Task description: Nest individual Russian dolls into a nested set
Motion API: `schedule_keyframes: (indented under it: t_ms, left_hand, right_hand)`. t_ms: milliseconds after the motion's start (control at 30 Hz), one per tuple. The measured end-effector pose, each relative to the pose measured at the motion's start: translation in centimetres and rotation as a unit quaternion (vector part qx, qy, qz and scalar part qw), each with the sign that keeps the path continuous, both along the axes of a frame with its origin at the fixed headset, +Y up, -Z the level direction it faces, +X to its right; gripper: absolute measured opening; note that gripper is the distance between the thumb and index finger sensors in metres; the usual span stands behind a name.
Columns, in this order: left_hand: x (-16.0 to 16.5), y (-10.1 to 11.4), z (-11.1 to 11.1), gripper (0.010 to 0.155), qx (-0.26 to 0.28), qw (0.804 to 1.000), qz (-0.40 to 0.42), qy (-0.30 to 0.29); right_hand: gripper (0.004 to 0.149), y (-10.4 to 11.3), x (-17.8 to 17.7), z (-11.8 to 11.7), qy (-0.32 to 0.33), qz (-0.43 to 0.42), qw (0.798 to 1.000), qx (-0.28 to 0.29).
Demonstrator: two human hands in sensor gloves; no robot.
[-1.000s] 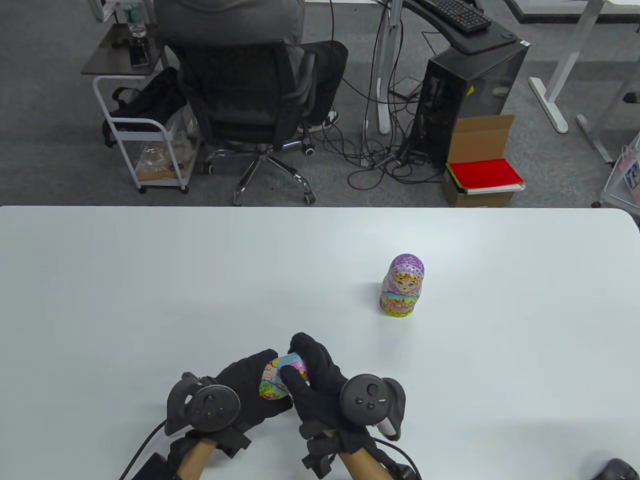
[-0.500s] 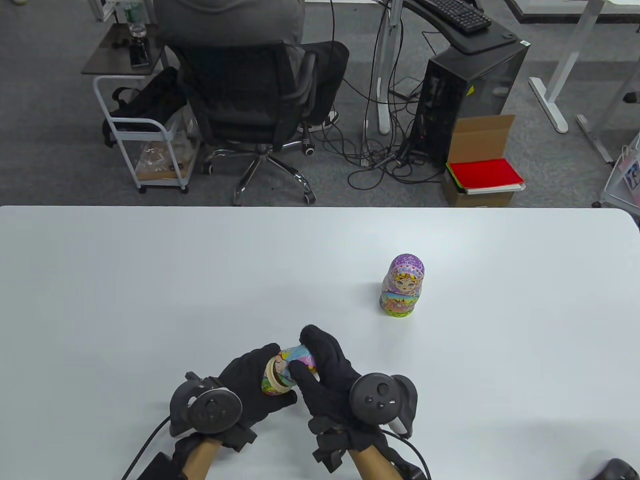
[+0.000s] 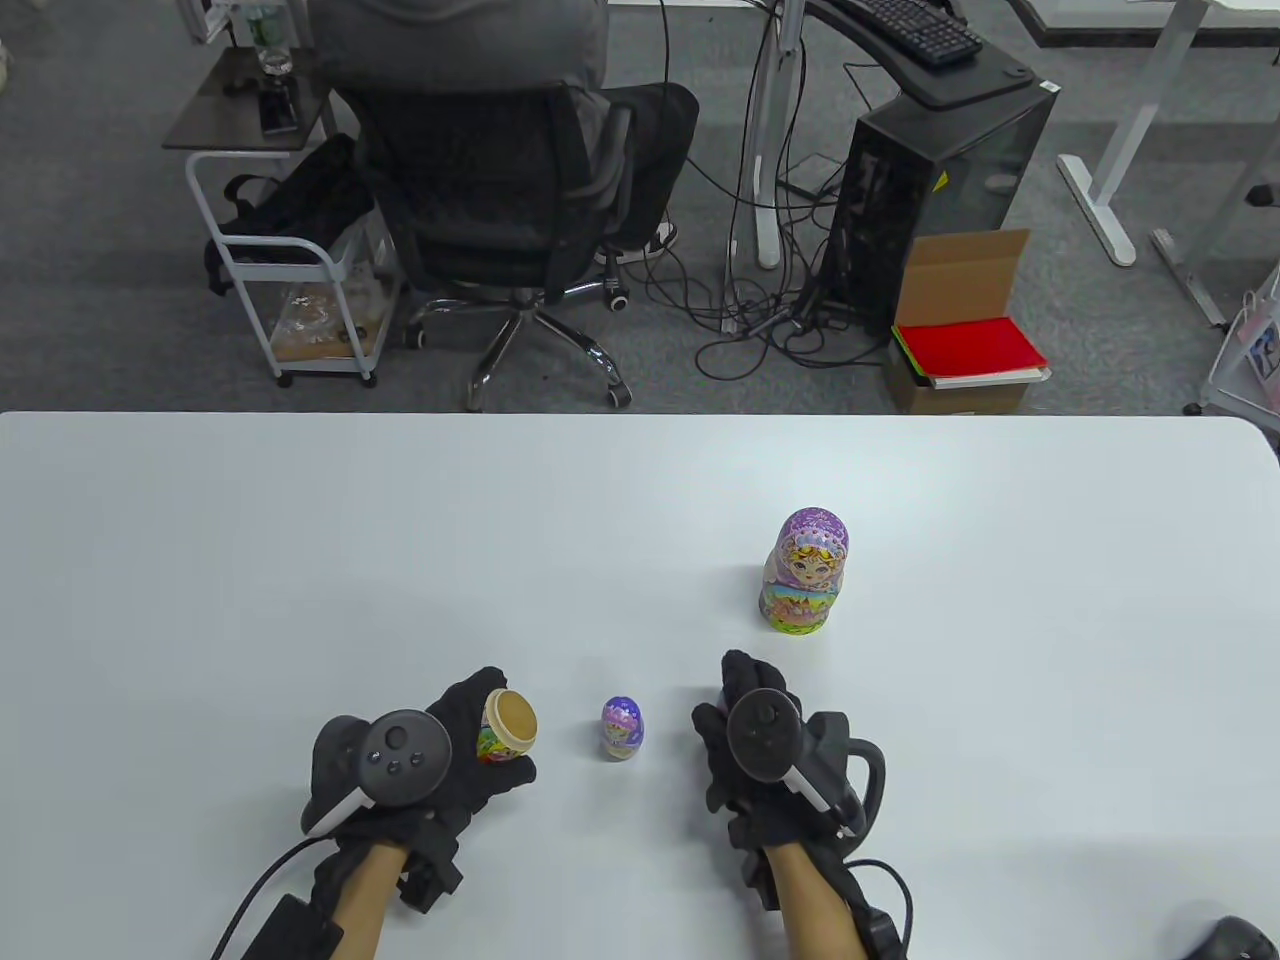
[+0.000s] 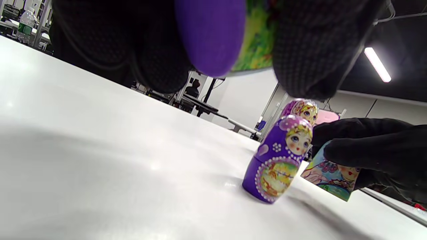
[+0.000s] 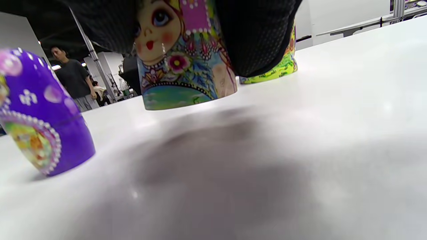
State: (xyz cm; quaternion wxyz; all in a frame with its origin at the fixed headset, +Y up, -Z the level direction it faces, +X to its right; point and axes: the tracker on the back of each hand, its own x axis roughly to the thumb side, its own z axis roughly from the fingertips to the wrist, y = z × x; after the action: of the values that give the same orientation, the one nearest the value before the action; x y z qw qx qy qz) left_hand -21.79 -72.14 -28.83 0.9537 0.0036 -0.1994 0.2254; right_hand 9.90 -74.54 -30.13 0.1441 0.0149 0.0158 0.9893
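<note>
My left hand (image 3: 497, 742) grips the bottom half of a doll (image 3: 506, 726), its open wooden rim turned up and right; the half shows purple and green in the left wrist view (image 4: 233, 33). A small purple doll (image 3: 622, 727) stands on the table between my hands, also in the left wrist view (image 4: 278, 160) and the right wrist view (image 5: 36, 133). My right hand (image 3: 740, 705) holds the doll's top half (image 5: 181, 66) down at the table, rim down; the hand hides it in the table view. A larger doll (image 3: 803, 570) stands closed, beyond my right hand.
The white table (image 3: 300, 560) ends at its far edge (image 3: 640, 414). Beyond it are an office chair with a seated person (image 3: 480, 170), a computer tower (image 3: 930, 190) and a cardboard box (image 3: 960, 330). A dark object (image 3: 1235, 938) sits at the near right corner.
My hands have pulled the doll apart and moved away from each other, left with the bottom half, right with the top half. The small purple doll now stands on the table between them.
</note>
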Motion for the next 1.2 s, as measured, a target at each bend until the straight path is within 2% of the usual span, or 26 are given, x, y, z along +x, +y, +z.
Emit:
schedule_keyframes:
  t_ms: [167,333,367,433,500,600,700,767,833,900,967,1033,1100,1200]
  left_hand:
    - [0.2,0.0,0.1,0.094,-0.009,1.000,-0.006,-0.005]
    - [-0.3,-0.1,-0.2,0.093,-0.013,1.000,0.004,0.000]
    - [-0.4,-0.2,-0.2,0.093,-0.015,1.000,0.002,0.002]
    - [-0.5,-0.3,-0.4,0.092,-0.015,1.000,-0.006,0.008]
    - [-0.5,-0.4,-0.5,0.092,-0.018,1.000,-0.014,0.012]
    - [-0.4,-0.6,-0.6,0.092,-0.020,0.999,-0.020,0.015]
    - [-0.4,-0.7,-0.6,0.092,-0.026,0.999,-0.017,0.012]
    - [-0.5,-0.6,-0.6,0.092,-0.024,0.999,-0.023,0.010]
    - [-0.6,-0.7,-0.6,0.093,-0.025,0.999,-0.022,0.010]
    - [-0.5,-0.9,-0.7,0.093,-0.032,0.999,-0.019,0.008]
    - [-0.4,-1.0,-0.7,0.093,-0.038,0.999,-0.020,0.004]
    - [-0.1,-1.1,-0.7,0.093,-0.042,0.999,-0.024,-0.004]
    - [0.2,-1.1,-0.6,0.093,-0.044,0.999,-0.027,-0.011]
    - [0.8,-1.3,-0.4,0.093,-0.052,0.998,-0.030,-0.025]
  right_hand:
    - [0.066,-1.4,-0.6,-0.2,0.006,0.045,0.999,-0.021]
    - [0.072,-0.6,-0.9,0.2,0.012,0.037,0.999,-0.014]
    - [0.072,-0.1,-1.2,0.4,0.022,0.031,0.999,0.008]
    - [0.071,1.9,-2.6,1.5,0.044,0.018,0.993,0.110]
    - [0.070,3.2,-4.5,2.3,0.083,0.011,0.986,0.146]
    - [0.072,3.2,-7.9,2.6,0.132,0.036,0.984,0.114]
    - [0.072,1.9,-10.1,1.9,0.132,0.126,0.981,0.071]
    - [0.066,1.1,-10.4,1.4,0.125,0.144,0.980,0.064]
    - [0.059,0.5,-9.9,1.0,0.128,0.115,0.985,0.028]
    - [0.057,0.6,-9.2,1.0,0.117,0.087,0.988,0.050]
    - [0.057,0.9,-8.3,1.1,0.113,0.063,0.990,0.049]
    - [0.057,1.7,-7.0,1.5,0.114,-0.006,0.991,0.073]
    - [0.058,2.4,-6.0,2.0,0.130,-0.083,0.984,0.088]
    - [0.058,3.0,-4.9,2.5,0.153,-0.205,0.962,0.093]
